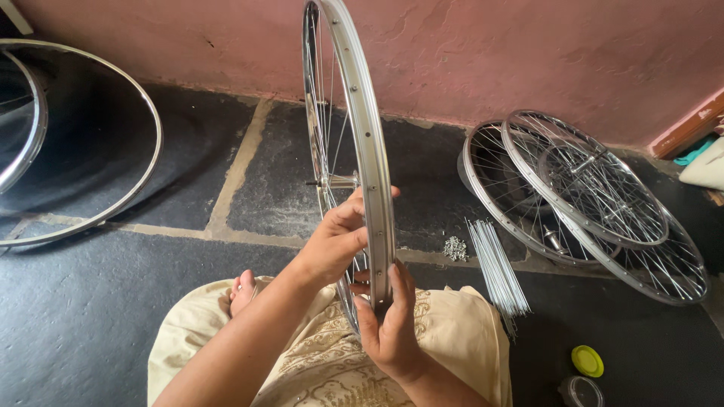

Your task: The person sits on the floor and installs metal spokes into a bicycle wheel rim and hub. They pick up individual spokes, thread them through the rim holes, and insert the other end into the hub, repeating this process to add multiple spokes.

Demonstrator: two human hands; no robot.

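Dark stone floor, pink wall behind
Bare rims, far left, flat on floor
Spoked bicycle wheel, upright, edge-on at centre, above person's lap; hub visible; judged light, stiff at rim, spokes thin and bendable, polished metal likely slippery; best held at rim
Finished wheels, stacked right, leaning at wall
Left hand: fingers closed round rim
Right hand: fingers clasping rim lower down
Loose spoke bundle
Nipple pile
Yellow lid, clear jar
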